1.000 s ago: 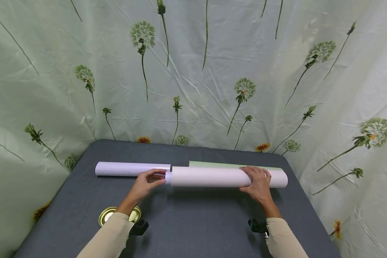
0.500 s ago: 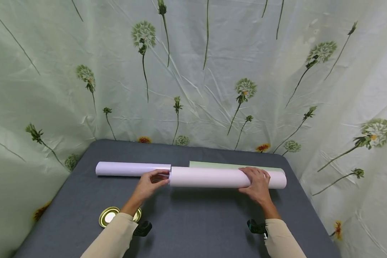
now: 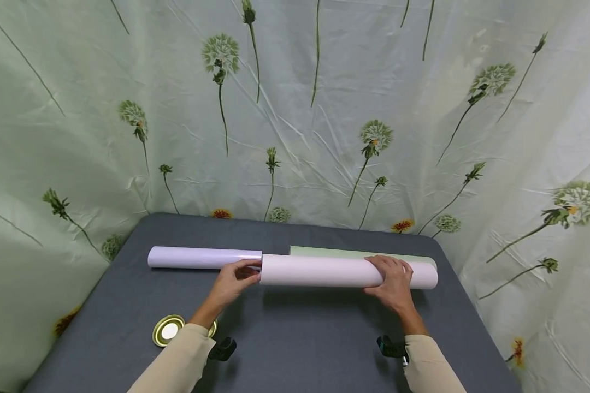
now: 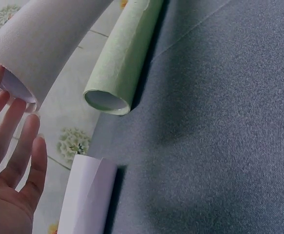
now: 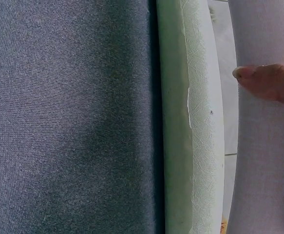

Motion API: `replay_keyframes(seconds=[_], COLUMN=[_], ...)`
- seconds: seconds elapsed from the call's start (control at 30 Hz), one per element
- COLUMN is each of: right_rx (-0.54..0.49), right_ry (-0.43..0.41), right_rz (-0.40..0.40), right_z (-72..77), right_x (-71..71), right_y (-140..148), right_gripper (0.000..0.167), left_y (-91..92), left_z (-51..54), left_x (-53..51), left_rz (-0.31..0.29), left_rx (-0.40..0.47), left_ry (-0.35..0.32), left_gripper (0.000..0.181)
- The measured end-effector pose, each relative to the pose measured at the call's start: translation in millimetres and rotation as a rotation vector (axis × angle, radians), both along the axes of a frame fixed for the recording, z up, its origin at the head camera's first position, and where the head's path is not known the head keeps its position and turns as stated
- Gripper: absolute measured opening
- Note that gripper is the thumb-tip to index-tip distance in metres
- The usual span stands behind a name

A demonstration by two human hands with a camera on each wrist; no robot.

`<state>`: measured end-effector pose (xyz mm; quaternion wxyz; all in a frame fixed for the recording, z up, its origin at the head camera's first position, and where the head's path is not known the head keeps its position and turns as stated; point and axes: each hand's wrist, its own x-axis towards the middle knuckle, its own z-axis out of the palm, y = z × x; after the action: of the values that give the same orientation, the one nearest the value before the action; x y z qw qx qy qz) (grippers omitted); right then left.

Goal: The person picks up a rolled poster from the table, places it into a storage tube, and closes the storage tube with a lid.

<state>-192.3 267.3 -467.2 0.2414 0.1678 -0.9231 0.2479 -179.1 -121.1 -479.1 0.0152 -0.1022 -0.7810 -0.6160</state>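
Note:
A pale pink wallpaper roll (image 3: 319, 271) is held level above the table, over the front of a green roll. My right hand (image 3: 392, 277) grips it right of its middle, thumb on the near side, as the right wrist view shows with the thumb (image 5: 266, 80). My left hand (image 3: 236, 281) is at the roll's left end, fingertips at its rim. In the left wrist view the spread, gently bent fingers (image 4: 27, 129) touch the open end, and a lilac inner layer (image 4: 20, 87) shows inside. The green wallpaper roll (image 3: 334, 251) lies behind, partly hidden.
A lilac roll (image 3: 196, 257) lies at the back left of the dark grey table (image 3: 314, 338). Round gold lids (image 3: 161, 331) lie near my left forearm, one mostly covered by it. A flower-printed curtain (image 3: 295, 136) hangs behind the table.
A second ago a lilac inner roll stuck out of the pink roll's left end. My left hand has moved right, and that piece is now inside. The right hand stays in place.

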Motion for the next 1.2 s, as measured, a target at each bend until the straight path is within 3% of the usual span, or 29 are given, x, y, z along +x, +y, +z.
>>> replay_keyframes(seconds=[0.2, 0.4, 0.57, 0.7, 0.8, 1.07, 1.2], right_rx=[0.011, 0.008, 0.014, 0.009, 0.004, 0.003, 0.0], right_ry=[0.009, 0.002, -0.007, -0.003, 0.003, -0.001, -0.006], right_rz=[0.002, -0.007, -0.016, -0.017, -0.011, -0.012, -0.015], right_z=[0.3, 1.3, 0.5, -0.3, 0.5, 1.5, 1.7], right_x=[-0.2, -2.1, -2.8, -2.5, -2.7, -2.5, -2.0], right_y=[3.2, 4.2, 6.0, 6.8, 6.6, 6.3, 7.5], right_gripper=[0.072, 0.072, 0.071, 0.071, 0.071, 0.071, 0.071], left_y=[1.2, -16.1, -41.7, -59.6, -70.2, -95.6, -102.8], left_z=[0.2, 3.9, 1.8, -4.3, -7.8, -17.0, -24.1], left_x=[-0.9, -1.3, 2.6, 7.1, 12.3, 33.1, 42.5], left_rz=[-0.007, 0.009, 0.026, 0.023, 0.025, -0.059, -0.097], left_rx=[0.001, -0.048, -0.222, -0.417, -0.533, -0.72, -0.812], left_ry=[0.017, 0.055, 0.098, 0.225, 0.273, 0.189, 0.194], left_gripper=[0.036, 0.032, 0.029, 0.027, 0.029, 0.054, 0.067])
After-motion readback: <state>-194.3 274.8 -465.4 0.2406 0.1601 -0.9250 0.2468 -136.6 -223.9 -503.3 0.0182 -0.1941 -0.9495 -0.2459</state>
